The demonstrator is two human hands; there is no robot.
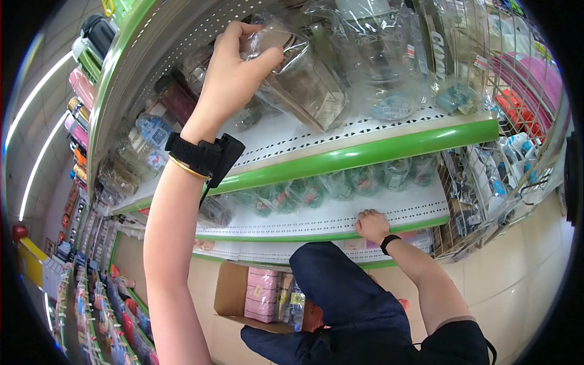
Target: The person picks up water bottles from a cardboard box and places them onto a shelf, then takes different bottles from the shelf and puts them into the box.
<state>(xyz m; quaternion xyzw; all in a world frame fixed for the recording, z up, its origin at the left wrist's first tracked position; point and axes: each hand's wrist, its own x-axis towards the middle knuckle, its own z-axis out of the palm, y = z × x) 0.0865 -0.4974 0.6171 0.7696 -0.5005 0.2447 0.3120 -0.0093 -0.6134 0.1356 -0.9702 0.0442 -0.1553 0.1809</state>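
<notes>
My left hand, with a black strap and a thin gold bangle at its wrist, reaches up to the upper shelf. Its thumb and fingers close around the top of a clear pitcher-like container wrapped in crinkly plastic. The container leans, its base near the shelf's green front edge. Lower down, my right hand wears a black wristband and rests on the front of the lower shelf. Its fingers are bent slightly and hold nothing. Behind it stand several green-tinted wrapped glasses.
More wrapped clear jugs stand right of the held container. A wire rack with packaged goods adjoins the shelves at right. On the floor, an open cardboard box with pink packages sits beside my knees. Other stocked aisles run along the left.
</notes>
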